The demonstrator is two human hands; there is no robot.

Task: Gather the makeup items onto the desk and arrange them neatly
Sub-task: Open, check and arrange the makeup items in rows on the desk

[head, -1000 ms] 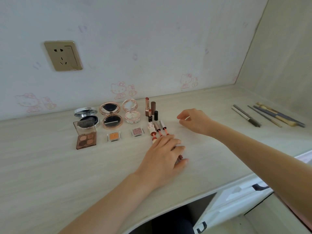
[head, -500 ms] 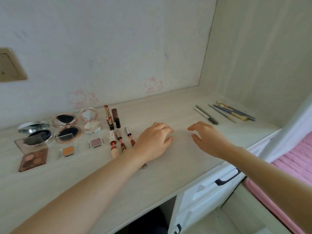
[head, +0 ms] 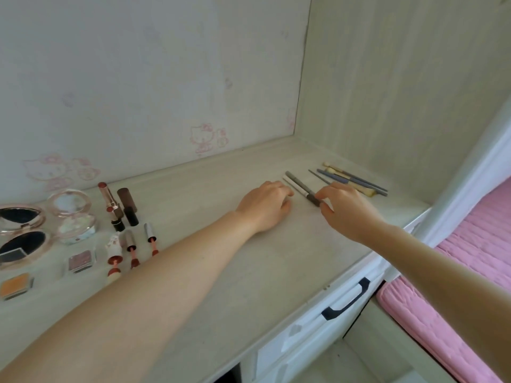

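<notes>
Two slim makeup pencils lie side by side on the desk (head: 249, 272), one white (head: 292, 184) and one grey (head: 299, 183) with a dark end. My right hand (head: 347, 210) pinches the dark near end of the grey pencil between thumb and fingertips. My left hand (head: 265, 207) lies knuckles up just left of the pencils, its curled fingertips against the white one; a grip does not show. Several brushes (head: 355, 181) lie to the right of the pencils. Far left are lipsticks (head: 112, 201), lip gloss tubes (head: 131, 246), compacts (head: 70, 211) and small eyeshadow pots (head: 80, 259) in rows.
The desk ends at a back wall with cartoon cat stickers and at a side panel on the right. A white drawer with a dark handle (head: 345, 301) sits under the front edge. A pink mattress (head: 456, 299) lies to the right, below desk height.
My view has swung right. Both hands have travelled right from the lip gloss tubes to the two pencils, and my right hand has closed on the grey pencil's end.
</notes>
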